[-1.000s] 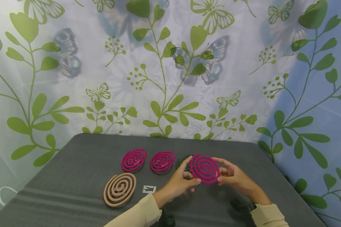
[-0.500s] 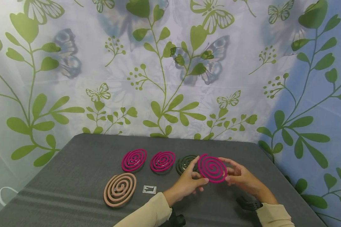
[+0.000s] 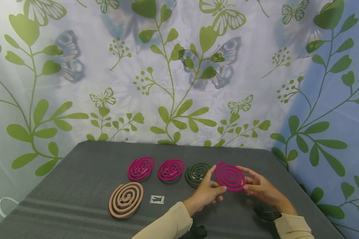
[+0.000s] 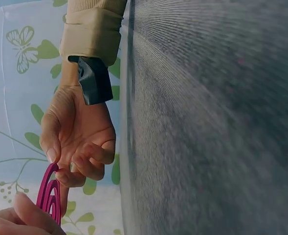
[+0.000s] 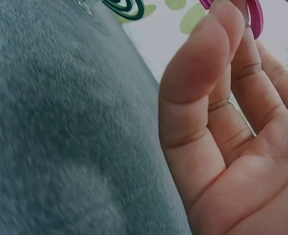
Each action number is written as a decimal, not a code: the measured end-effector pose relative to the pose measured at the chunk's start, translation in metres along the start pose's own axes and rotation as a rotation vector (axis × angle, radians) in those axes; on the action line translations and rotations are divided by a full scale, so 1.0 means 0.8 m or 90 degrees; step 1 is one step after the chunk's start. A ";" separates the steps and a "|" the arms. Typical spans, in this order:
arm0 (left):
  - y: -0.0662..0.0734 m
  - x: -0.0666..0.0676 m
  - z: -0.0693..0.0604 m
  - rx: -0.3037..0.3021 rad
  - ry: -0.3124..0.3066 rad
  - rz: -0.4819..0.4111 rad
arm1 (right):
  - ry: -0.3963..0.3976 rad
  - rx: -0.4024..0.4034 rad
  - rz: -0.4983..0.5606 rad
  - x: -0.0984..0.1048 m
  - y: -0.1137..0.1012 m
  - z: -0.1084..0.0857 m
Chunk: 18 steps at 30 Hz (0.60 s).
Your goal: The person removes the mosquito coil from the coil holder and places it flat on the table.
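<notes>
In the head view, a pink mosquito coil (image 3: 229,176) is held up off the table between my two hands, its spiral face toward me. My left hand (image 3: 204,194) pinches its left edge with thumb and fingers. At the opposite edge my right hand (image 3: 264,191) grips with thumb and fingertips. The left wrist view shows the pink coil almost edge-on, the right hand (image 4: 82,132) on its rim. Just left of the hands sits a dark green coil (image 3: 194,183), partly behind my left fingers, with shiny metal at its centre.
Two more pink coils, the left one (image 3: 134,172) and the middle one (image 3: 171,170), stand in a row along the back. Nearer me are a brown coil (image 3: 126,200) and a flat metal coil stand (image 3: 157,199) on the grey table (image 3: 77,186). A patterned curtain (image 3: 131,66) hangs behind.
Both hands have carried the pink coil to the right, past the dark green coil, which shows more fully now. The grip looks the same, and the other coils have stayed in place.
</notes>
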<state>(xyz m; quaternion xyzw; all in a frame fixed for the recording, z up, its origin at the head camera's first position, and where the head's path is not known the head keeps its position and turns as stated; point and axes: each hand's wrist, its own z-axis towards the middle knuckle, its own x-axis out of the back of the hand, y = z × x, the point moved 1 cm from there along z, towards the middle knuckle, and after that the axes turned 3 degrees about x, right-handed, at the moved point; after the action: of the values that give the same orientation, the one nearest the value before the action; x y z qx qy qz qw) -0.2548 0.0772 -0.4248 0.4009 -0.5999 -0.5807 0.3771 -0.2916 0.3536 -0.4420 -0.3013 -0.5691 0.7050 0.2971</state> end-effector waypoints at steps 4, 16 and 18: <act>0.000 -0.009 0.003 0.006 0.016 -0.004 | -0.003 0.004 0.020 0.006 0.002 -0.005; -0.009 -0.015 0.011 0.058 0.009 -0.008 | 0.009 -0.029 0.050 0.016 0.010 -0.015; -0.010 -0.014 0.011 0.068 0.003 -0.003 | 0.012 -0.034 0.049 0.017 0.012 -0.016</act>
<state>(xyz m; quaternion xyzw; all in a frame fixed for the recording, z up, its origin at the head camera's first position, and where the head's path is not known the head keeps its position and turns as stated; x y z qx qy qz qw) -0.2578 0.0908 -0.4333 0.4234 -0.6281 -0.5477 0.3553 -0.2912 0.3700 -0.4547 -0.3373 -0.5730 0.6977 0.2667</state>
